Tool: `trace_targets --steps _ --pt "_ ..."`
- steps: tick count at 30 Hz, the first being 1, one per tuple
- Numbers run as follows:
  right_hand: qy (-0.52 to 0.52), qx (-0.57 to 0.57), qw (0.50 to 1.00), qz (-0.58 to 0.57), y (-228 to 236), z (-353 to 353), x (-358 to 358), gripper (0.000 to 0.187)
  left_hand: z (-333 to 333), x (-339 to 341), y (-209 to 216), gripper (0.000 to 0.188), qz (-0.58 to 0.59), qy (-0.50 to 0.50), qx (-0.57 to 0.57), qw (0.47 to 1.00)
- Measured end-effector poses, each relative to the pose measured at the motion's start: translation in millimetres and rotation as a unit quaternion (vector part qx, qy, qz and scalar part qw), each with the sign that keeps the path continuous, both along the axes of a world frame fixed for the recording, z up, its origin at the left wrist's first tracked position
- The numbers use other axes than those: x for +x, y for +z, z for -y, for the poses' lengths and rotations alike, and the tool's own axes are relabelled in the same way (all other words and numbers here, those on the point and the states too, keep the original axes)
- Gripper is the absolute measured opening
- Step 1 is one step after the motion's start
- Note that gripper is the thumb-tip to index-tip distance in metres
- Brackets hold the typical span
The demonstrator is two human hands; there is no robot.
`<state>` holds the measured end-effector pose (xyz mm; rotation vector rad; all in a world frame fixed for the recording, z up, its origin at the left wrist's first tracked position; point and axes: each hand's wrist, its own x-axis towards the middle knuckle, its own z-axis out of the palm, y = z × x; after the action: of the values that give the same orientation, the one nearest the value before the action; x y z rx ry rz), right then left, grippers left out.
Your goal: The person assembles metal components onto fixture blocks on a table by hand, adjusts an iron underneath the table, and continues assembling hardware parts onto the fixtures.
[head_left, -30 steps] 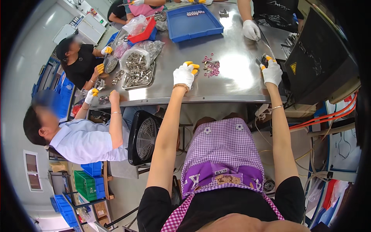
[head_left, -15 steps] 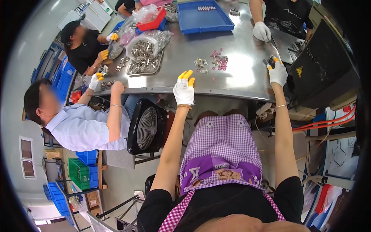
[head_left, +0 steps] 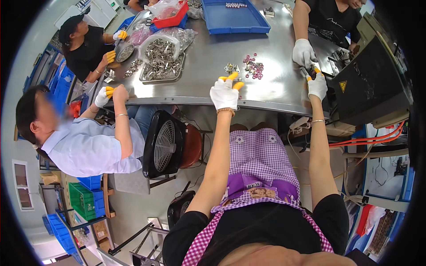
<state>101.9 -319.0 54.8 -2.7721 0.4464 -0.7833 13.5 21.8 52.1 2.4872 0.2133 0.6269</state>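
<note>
My left hand (head_left: 224, 93), in a white glove with yellow fingertips, reaches over the table's near edge. Its fingers are bent, with the thumb apart, beside a small group of metal fittings (head_left: 230, 68); I see nothing held in it. To the right of these lies a loose pile of pink rings (head_left: 254, 70) mixed with metal pieces. At the table's right end, my gloved right hand (head_left: 317, 86) is closed on a small dark metal part (head_left: 313, 72), partly hidden by the fingers. A co-worker's white-gloved hand (head_left: 304, 52) comes down right beside it; whether both touch the same part, I cannot tell.
A steel tray (head_left: 160, 80) heaped with metal fittings stands left on the metal table (head_left: 204, 57). A blue tray (head_left: 237, 29) lies at the back. A black machine box (head_left: 370, 80) rises at right. Two co-workers sit at left, near a black chair (head_left: 162, 144).
My left hand has moved right to the small fittings, its fingers bending. The co-worker's hand at right has come down to my right hand. The view has shifted slightly.
</note>
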Motion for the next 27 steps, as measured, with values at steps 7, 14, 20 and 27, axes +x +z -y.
trace_targets --steps 7,14,20,27 --pt "-0.011 -0.018 1.000 -0.012 -1 4 3 0.041 10 4 18 0.021 -0.110 0.016 0.073 0.991" --pt "-0.028 -0.016 0.999 -0.033 3 -2 2 0.040 5 5 -12 0.016 0.132 -0.001 -0.156 0.979" --pt "-0.030 -0.031 0.998 -0.055 8 3 17 0.049 -12 13 -23 0.015 0.211 -0.032 -0.192 0.958" --pt "0.015 0.106 0.993 0.043 -2 -1 19 0.052 -8 -3 -15 0.018 0.127 -0.114 -0.205 0.964"
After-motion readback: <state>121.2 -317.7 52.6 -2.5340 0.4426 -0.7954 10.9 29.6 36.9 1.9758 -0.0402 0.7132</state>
